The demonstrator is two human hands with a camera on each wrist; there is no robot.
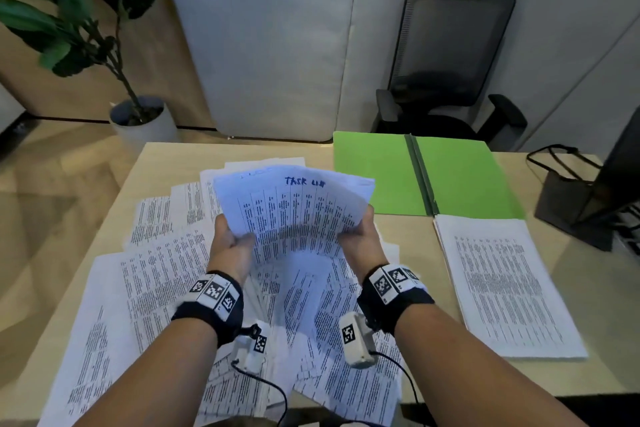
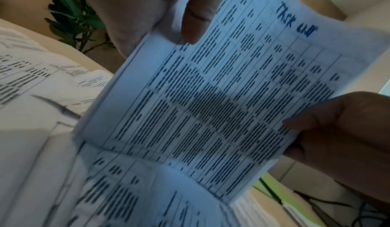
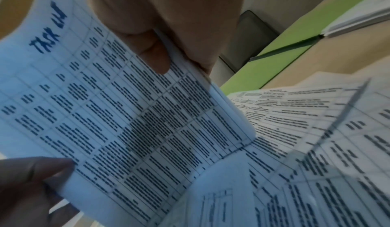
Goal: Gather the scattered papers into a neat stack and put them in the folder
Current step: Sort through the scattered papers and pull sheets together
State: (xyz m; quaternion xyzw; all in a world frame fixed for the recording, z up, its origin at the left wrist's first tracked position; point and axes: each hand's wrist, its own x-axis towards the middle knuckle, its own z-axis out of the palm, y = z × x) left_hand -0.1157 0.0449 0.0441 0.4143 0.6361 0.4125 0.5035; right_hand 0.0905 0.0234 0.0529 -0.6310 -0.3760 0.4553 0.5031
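I hold a bundle of printed sheets (image 1: 294,208) upright over the desk, its top page marked "TASK LIST" in blue ink. My left hand (image 1: 231,242) grips its left edge, thumb on the front page. My right hand (image 1: 356,235) grips the right edge the same way. In the left wrist view the bundle (image 2: 211,100) stands on its lower edge on the papers below; the right wrist view shows it (image 3: 118,114) too. Loose printed papers (image 1: 156,274) lie scattered under and around my hands. A green folder (image 1: 377,177) lies open at the back right.
A neat stack of papers (image 1: 505,284) lies at the right, just in front of the folder. A dark bag (image 1: 568,198) and a dark upright object stand at the desk's right edge. Behind the desk are a black office chair (image 1: 450,55) and a potted plant (image 1: 138,114).
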